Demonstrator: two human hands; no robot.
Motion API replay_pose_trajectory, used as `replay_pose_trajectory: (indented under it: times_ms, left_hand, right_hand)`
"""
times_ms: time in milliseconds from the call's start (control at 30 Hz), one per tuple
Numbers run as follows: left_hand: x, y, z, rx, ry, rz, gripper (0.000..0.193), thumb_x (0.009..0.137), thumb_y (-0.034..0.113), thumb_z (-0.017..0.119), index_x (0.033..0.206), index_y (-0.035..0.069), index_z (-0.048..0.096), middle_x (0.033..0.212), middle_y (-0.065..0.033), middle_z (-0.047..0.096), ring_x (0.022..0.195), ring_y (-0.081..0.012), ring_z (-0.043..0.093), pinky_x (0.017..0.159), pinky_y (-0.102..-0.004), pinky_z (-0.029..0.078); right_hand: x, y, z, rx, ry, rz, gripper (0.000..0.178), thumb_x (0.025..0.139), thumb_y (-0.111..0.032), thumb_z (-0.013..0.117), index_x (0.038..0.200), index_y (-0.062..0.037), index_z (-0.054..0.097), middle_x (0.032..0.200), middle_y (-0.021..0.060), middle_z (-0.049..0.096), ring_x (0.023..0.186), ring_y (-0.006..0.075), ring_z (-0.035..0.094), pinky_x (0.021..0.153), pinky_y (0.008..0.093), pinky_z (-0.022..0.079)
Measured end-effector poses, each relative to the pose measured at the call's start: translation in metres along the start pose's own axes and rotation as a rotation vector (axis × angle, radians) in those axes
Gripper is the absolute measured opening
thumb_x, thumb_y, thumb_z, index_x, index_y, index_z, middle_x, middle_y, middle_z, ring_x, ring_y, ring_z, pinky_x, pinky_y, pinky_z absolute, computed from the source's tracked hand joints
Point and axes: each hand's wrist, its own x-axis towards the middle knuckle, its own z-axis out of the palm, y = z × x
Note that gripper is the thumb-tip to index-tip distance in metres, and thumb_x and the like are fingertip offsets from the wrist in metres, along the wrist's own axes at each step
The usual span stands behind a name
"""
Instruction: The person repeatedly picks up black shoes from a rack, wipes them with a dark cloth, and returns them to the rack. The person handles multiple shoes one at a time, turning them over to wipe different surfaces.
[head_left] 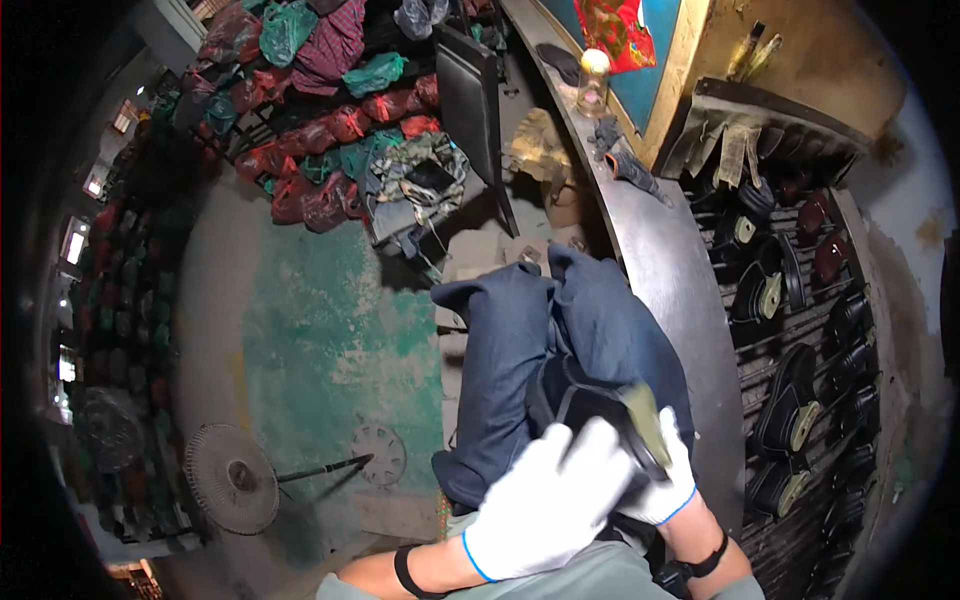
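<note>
A black shoe [574,400] with pale stitching and an olive-green part [645,422] at one end lies tilted over my lap. My right hand [677,478], in a white knitted glove with a blue cuff, grips it from the right side. Across its near side lies my left hand [550,500], gloved the same way, its fingers bent against the shoe and somewhat blurred. The shoe's near end is partly hidden behind the gloves. Below it are my legs in dark blue trousers [505,350].
To the right runs a metal-topped bench [680,290], bearing a jar [592,95] and a dark tool [630,168]. Beyond it, a rack [790,335] holds several black shoes. A fan [232,478] stands left. Ahead are a black chair [470,110] and piled red bags [320,200].
</note>
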Motion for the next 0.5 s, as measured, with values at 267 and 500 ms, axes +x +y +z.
replay_pose_trajectory:
  times_ms: [267, 500]
  left_hand:
    - [-0.015, -0.052, 0.045, -0.492, 0.460, 0.133, 0.069, 0.102, 0.046, 0.079, 0.151, 0.001, 0.065, 0.159, -0.0300, 0.060, 0.149, -0.0479, 0.058, 0.124, -0.0542, 0.046]
    - [0.090, -0.092, 0.078, -1.930, 0.643, -0.349, 0.074, 0.124, 0.054, 0.025, 0.176, 0.002, 0.031, 0.179, -0.0116, 0.041, 0.162, -0.0232, 0.042, 0.137, -0.0369, 0.026]
  right_hand:
    - [0.017, -0.011, -0.021, 0.057, -0.382, -0.262, 0.105, 0.090, -0.064, 0.073, 0.165, 0.0040, 0.048, 0.164, 0.0278, 0.056, 0.142, 0.0439, 0.064, 0.124, 0.0588, 0.051]
    - [0.038, -0.016, -0.058, 0.120, -0.464, -0.218, 0.102, 0.085, -0.046, 0.085, 0.167, 0.0018, 0.048, 0.166, 0.0258, 0.055, 0.148, 0.0430, 0.059, 0.130, 0.0586, 0.044]
